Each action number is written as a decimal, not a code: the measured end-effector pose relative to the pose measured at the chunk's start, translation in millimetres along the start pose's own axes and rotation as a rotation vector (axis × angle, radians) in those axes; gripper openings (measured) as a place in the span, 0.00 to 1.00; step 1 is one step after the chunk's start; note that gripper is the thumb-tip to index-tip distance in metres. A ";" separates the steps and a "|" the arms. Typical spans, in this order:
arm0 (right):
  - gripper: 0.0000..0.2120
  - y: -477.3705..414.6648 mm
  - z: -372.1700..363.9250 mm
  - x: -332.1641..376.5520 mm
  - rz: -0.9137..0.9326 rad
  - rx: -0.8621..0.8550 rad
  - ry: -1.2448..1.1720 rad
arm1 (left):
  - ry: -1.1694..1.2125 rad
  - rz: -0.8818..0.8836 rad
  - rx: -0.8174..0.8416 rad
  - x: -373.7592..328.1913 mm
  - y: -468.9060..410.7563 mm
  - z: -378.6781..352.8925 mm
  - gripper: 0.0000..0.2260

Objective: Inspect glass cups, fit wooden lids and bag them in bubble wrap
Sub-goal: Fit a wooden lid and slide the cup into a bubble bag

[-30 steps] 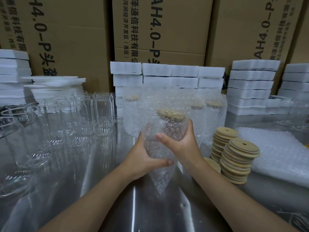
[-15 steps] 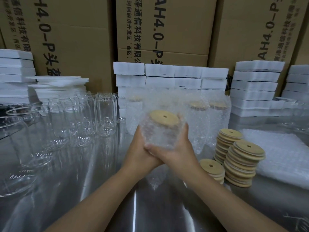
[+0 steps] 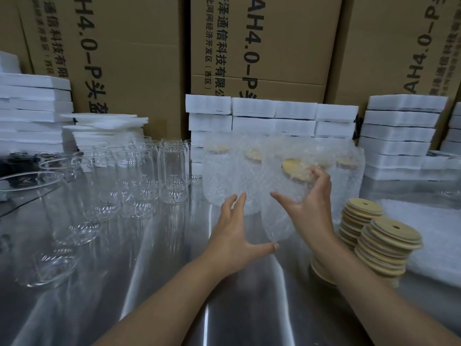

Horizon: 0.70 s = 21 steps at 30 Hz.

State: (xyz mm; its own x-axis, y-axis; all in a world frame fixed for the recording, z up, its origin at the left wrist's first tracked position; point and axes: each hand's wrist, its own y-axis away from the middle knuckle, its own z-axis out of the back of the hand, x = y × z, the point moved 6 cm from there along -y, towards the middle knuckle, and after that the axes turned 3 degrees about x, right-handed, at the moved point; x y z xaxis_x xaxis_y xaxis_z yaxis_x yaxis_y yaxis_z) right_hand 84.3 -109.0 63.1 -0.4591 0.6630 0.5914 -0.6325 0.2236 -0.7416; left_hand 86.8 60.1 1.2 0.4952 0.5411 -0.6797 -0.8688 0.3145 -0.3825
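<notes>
Many clear, bare glass cups (image 3: 139, 176) stood at the left. The left hand (image 3: 234, 236) hung spread, gripping nothing, just beside the lidded glass cup in its bubble-wrap bag (image 3: 277, 218). The right hand (image 3: 306, 211) curled round that tilted cup's upper body. It was probably fragile and slippery, so best held by the body, not the loose film.

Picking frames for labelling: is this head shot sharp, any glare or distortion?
Head view: the wrapped cup and right hand are motion-blurred; the bare glass cups look sharper; glare streaks run down the metal table; wide-angle distortion tilts the cardboard boxes at the edges.
</notes>
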 end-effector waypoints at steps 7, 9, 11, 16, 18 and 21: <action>0.29 -8.9 -10.6 3.1 0.007 0.053 0.147 | -0.083 0.024 0.111 9.4 -1.5 -11.1 0.50; 0.29 -6.3 -17.0 3.7 -0.012 0.110 0.213 | -0.158 0.070 0.131 16.1 -1.1 -13.7 0.47; 0.31 1.0 -19.5 7.7 -0.017 0.130 0.312 | -0.273 0.118 0.168 22.1 -0.4 -17.1 0.38; 0.29 30.7 -12.7 54.1 0.411 -0.068 0.326 | -0.488 0.169 0.223 12.4 -20.7 2.1 0.16; 0.24 37.2 -10.8 71.1 0.585 -0.114 0.241 | -0.686 0.147 0.137 0.2 -45.4 28.6 0.16; 0.18 49.4 -10.5 90.5 0.852 -0.110 0.169 | -0.862 0.110 -0.120 -15.2 -83.4 84.8 0.18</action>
State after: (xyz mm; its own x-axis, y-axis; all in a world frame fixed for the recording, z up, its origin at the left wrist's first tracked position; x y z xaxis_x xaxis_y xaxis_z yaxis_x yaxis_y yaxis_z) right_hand 18.0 -30.5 76.6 -0.6440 0.7307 -0.2267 -0.0478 -0.3342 -0.9413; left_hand 152.3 91.8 96.5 0.1993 0.9796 -0.0257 -0.8826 0.1680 -0.4392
